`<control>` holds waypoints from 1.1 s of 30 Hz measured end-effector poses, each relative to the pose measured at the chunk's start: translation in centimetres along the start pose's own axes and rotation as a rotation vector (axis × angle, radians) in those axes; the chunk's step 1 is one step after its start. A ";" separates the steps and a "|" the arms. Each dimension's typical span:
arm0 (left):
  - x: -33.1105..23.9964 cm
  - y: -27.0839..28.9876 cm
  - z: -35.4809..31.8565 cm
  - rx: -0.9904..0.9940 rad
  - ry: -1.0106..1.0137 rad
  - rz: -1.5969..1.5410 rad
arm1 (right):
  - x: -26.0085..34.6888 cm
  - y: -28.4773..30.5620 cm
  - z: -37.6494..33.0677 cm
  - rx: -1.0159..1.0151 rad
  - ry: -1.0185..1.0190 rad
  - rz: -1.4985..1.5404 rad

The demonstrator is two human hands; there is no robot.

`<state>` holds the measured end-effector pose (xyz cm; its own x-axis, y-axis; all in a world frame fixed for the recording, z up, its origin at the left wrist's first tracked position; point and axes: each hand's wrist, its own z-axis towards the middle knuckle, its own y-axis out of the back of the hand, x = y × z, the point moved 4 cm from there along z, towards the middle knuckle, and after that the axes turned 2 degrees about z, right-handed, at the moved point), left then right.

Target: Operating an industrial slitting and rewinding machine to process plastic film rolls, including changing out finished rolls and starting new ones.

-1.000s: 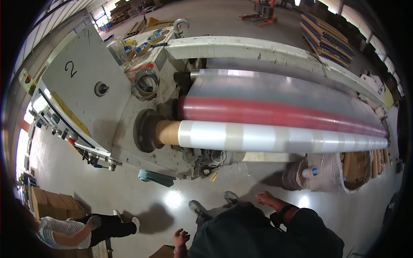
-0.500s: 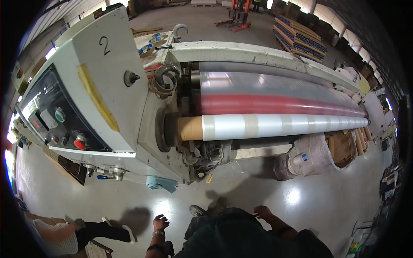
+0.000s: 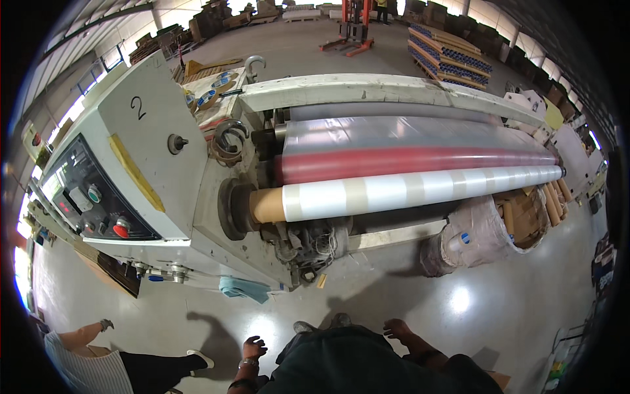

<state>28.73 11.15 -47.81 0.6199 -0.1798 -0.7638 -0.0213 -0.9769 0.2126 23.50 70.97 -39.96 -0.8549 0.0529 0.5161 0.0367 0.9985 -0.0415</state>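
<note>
My left hand [image 3: 254, 348], with a watch at the wrist, hangs by my body at the lower middle, its fingers loosely apart and holding nothing. My right hand [image 3: 396, 328] hangs on the other side of my body, also without anything in it, fingers slightly bent. Neither hand touches the machine ahead. Across that machine lies a long roll of white film with beige bands [image 3: 387, 193], its brown cardboard core [image 3: 267, 205] showing at the left end. Behind it are a red roller [image 3: 407, 164] and a sheet of clear film [image 3: 394, 133].
The white machine housing [image 3: 157, 118] carries a control panel with a red button [image 3: 121, 228]. A blue cloth [image 3: 244, 288] hangs below. A wrapped bin [image 3: 476, 236] with cardboard tubes stands under the roll. At lower left a person in a striped top [image 3: 88, 371] is walking.
My view has shifted, and the machine appears slightly farther left. A beige band now shows at the film's left end. The person at lower left has changed pose, one arm raised forward.
</note>
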 end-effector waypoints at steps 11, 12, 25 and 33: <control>1.8 1.0 0.6 0.121 -0.382 0.381 | -0.8 2.2 0.8 -0.057 0.014 0.126; -0.6 -0.3 1.0 0.200 -0.548 0.706 | -1.9 2.8 0.4 -0.124 -0.014 0.167; -16.1 -3.9 1.7 0.140 -0.355 0.453 | -7.4 0.1 -1.2 -0.265 0.044 0.083; -16.9 -5.1 3.4 0.189 -0.276 0.327 | -10.0 0.7 -3.6 -0.316 0.039 0.108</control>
<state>15.73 18.81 -38.04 0.3256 -0.4809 -0.8141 -0.3392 -0.8631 0.3742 33.96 71.16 -42.03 -0.8171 0.1533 0.5557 0.2899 0.9425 0.1663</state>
